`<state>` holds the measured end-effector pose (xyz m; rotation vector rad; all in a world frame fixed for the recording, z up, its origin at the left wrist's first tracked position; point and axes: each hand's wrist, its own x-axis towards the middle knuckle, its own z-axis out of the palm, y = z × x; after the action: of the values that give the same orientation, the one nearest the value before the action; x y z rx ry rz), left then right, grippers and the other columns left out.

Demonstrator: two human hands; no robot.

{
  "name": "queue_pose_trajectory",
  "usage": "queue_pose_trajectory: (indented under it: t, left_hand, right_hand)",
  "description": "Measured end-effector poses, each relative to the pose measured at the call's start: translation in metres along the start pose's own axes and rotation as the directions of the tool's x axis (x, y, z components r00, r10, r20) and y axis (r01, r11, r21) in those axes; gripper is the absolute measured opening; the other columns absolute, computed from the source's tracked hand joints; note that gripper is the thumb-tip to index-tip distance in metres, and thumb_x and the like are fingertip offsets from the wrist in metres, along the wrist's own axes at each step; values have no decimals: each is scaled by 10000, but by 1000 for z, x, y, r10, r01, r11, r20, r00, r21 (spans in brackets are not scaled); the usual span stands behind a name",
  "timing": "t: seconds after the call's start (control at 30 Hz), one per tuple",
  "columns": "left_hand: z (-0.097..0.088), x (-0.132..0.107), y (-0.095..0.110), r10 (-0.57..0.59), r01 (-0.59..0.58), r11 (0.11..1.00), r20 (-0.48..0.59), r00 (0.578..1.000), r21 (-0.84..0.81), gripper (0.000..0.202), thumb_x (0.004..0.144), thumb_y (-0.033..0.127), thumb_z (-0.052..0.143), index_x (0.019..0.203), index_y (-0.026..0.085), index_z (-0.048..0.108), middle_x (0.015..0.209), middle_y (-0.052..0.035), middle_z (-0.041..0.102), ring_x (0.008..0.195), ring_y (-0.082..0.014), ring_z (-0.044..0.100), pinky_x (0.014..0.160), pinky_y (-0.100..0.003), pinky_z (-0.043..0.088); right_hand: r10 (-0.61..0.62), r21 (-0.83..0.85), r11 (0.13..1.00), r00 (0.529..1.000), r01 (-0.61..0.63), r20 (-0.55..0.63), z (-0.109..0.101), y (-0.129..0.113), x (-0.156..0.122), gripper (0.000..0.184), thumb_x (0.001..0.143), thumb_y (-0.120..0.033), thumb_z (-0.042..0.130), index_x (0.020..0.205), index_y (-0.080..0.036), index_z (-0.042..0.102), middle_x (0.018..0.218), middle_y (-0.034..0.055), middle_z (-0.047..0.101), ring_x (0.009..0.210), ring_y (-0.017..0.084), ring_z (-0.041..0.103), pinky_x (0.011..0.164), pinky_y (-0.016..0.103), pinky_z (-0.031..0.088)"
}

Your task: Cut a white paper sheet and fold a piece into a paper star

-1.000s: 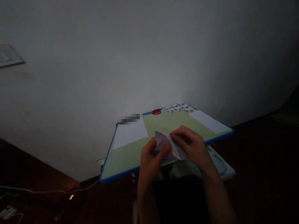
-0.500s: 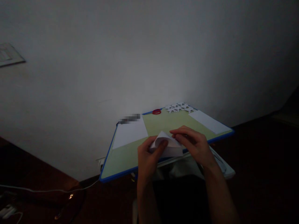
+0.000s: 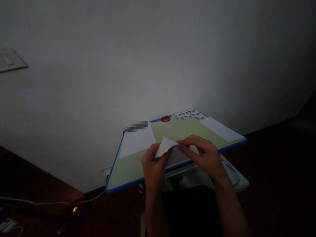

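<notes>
A partly folded white paper [image 3: 168,147] is held over the near edge of a green board with a blue rim [image 3: 128,164]. My left hand [image 3: 153,166] pinches the paper's left side from below. The fingers of my right hand [image 3: 203,154] are closed on its right part and press a flap down. Both hands sit close together just above the board.
On the board lie a white sheet [image 3: 137,141] at the left, another white sheet [image 3: 221,128] at the right, several small folded white paper shapes [image 3: 190,114] and a red band [image 3: 165,118] at the far edge. A white wall rises behind. A white cable [image 3: 49,201] crosses the dark floor at left.
Both hands shifted slightly left and up with the paper. The paper's upper flap has been turned and now lies flatter under my right fingers.
</notes>
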<state>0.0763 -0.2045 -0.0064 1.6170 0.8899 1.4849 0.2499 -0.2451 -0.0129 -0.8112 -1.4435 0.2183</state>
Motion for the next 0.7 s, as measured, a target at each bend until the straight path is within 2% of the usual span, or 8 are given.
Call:
queue_pose_trajectory:
  t: [0.13, 0.27, 0.3, 0.37, 0.43, 0.53, 0.7]
  left_hand:
    - [0, -2, -1, 87, -86, 996, -40, 995, 26, 180, 808, 281, 846, 965, 201, 809, 892, -19, 803, 832, -198, 720, 729, -262, 550]
    - [1, -6, -4, 78, -81, 996, -69, 995, -42, 470, 835, 309, 852, 1291, 264, 748, 1070, -49, 829, 875, -214, 780, 708, -278, 612]
    - [1, -7, -4, 91, -94, 995, -70, 993, -43, 479, 845, 306, 848, 1311, 277, 744, 1134, -57, 824, 931, -224, 787, 742, -289, 627]
    - [0, -8, -6, 136, -137, 991, -69, 988, -8, 424, 855, 296, 844, 1274, 286, 777, 1237, -60, 806, 1071, -245, 774, 867, -323, 635]
    - [0, -9, -6, 163, -161, 986, -66, 984, 36, 390, 853, 297, 851, 1240, 287, 802, 1259, -51, 803, 1133, -257, 760, 959, -349, 619]
    - [1, -9, -6, 145, -143, 988, -37, 989, 54, 410, 842, 314, 860, 1247, 281, 804, 1208, -44, 821, 1067, -264, 781, 935, -358, 631]
    - [2, -8, -8, 159, -158, 987, -25, 987, 40, 410, 832, 289, 852, 1238, 267, 801, 1225, -61, 813, 1102, -266, 765, 944, -358, 610]
  right_hand:
    - [-76, -77, 994, 997, 74, -18, 4, -2, 0, 239, 940, -85, 705, 1084, -254, 794, 907, 15, 764, 825, 176, 699, 746, 318, 542]
    - [-100, -120, 988, 994, 94, -49, 7, -3, -2, 198, 943, -94, 685, 1044, -240, 774, 848, 8, 728, 785, 175, 662, 734, 325, 523]
    - [-95, -110, 990, 994, 89, -57, 8, -3, -2, 190, 947, -103, 683, 1042, -241, 772, 841, 8, 719, 782, 176, 656, 732, 328, 520]
    - [-76, -83, 994, 995, 71, -61, 8, -3, -3, 203, 958, -121, 672, 1080, -249, 771, 852, 10, 711, 793, 181, 653, 744, 335, 522]
    - [-59, -66, 996, 997, 56, -46, 8, -4, -3, 244, 976, -131, 649, 1139, -264, 773, 889, 19, 718, 825, 189, 661, 765, 345, 529]
    - [-48, -41, 998, 999, 47, -12, 9, -5, -3, 284, 994, -150, 643, 1196, -295, 781, 938, 30, 720, 871, 196, 672, 770, 346, 540]
    - [-18, 8, 1000, 999, 18, -33, 11, -5, -2, 303, 969, -158, 714, 1207, -322, 807, 900, 16, 700, 822, 172, 661, 718, 304, 535]
